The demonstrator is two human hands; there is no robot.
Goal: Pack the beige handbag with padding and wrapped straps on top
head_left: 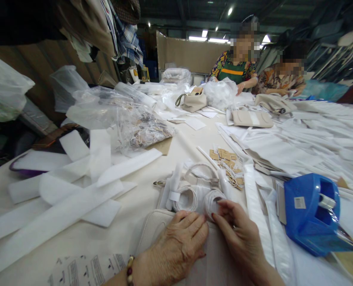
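In front of me on the table lies a cream handbag with two coiled straps on its upper part. My left hand rests flat on the bag, fingertips just below the left coiled strap, which has a white wrap at its side. The thumb and fingers of my right hand close on the edge of the right coiled strap. A curved handle with white wrapping arches behind the coils. To the left of the bag shows a metal clasp.
White foam strips lie piled at left, with a clear plastic bag behind them. Tan tags with strings lie beyond my right hand. A blue tape dispenser stands at right. Two people work across the table.
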